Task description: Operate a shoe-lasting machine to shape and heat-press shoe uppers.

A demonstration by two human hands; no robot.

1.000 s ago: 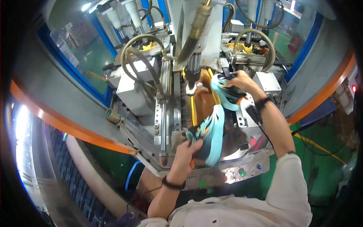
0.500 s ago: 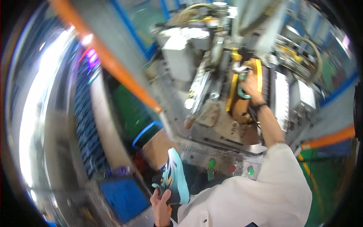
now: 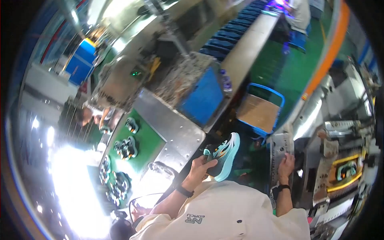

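In my left hand is a running shoe with a black and white upper, orange marks and a pale turquoise sole. The fingers wrap round its dark heel and collar end, and the toe points up and away. My right hand rests on a metal control panel at the machine's front edge, its fingers laid over the panel and holding nothing visible. What lies beneath that hand is hidden. To the right of it, a second shoe sits in the machine's yellow-edged holder.
Several shoes stand on a green conveyor belt at left, near a co-worker. A blue-sided machine and a blue-framed cart are ahead. Far off sits another person. An orange post rises at right.
The view has swung left, bringing the conveyor into sight. My right hand has left the shoe in the yellow-edged holder and moved to the control panel. My left hand still holds its shoe.
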